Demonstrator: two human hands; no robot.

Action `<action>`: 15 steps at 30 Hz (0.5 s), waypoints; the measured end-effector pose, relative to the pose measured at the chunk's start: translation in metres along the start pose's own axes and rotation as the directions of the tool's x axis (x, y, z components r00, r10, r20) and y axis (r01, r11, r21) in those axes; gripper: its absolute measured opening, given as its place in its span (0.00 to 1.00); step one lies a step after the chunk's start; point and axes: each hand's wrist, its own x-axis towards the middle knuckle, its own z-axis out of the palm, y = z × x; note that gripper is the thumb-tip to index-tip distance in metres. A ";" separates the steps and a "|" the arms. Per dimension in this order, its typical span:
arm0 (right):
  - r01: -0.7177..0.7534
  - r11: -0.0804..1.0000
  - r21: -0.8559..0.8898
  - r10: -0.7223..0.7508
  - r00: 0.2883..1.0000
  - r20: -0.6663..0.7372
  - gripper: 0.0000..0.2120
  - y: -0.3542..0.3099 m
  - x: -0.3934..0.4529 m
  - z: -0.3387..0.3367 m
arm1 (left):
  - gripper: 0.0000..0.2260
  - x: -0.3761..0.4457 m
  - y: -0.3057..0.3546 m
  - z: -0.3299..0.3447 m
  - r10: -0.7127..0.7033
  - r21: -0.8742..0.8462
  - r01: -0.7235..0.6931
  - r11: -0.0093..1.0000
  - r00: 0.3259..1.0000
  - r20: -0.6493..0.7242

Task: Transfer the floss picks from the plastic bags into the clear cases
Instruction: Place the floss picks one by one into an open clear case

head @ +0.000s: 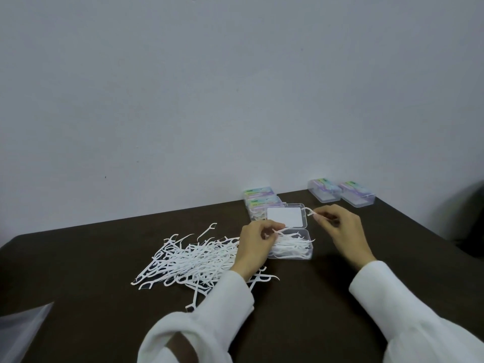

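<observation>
At the dark brown table's [301, 310] near-left corner lies a crumpled clear plastic bag [18, 334], partly out of shot. Toward the table's center-left sprawls a loose heap of white plastic floss picks [188, 260], tangled & pointing every which way, a few strays reaching toward the near edge. The person's left hand [255, 248], in a white sleeve [209, 310], hovers over the heap's right fringe w/ fingers curled, pinching a single white floss pick [281, 230] between thumb & fingertips, its tip just above the open clear rectangular plastic case [293, 254]. That case sits mid-table, its tray already holding a layer of picks laid roughly lengthwise; its hinged lid [285, 216], bearing a white rectangular label, lies flat toward the far edge. Just beyond the lid, near the table's far edge by the grey wall [235, 87], stand two closed clear cases w/ pastel printed labels [262, 201], one behind the other, both w/ picks inside. The right hand [340, 229], also white-sleeved, is raised beside the lid's right corner, fingers curled & pinching a second white floss pick [311, 213] by its handle, bowed head pointing left toward the lid. Further right, at the table's far-right edge, two more closed clear cases w/ colored labels [340, 192] rest side by side, well apart from the hands; contents can't be made out.
</observation>
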 end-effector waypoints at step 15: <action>0.203 0.974 -0.100 -0.170 0.947 0.273 0.11 -0.018 0.000 0.036 | 0.16 0.004 -0.003 -0.009 -0.058 -0.198 0.022 0.980 0.983 -0.177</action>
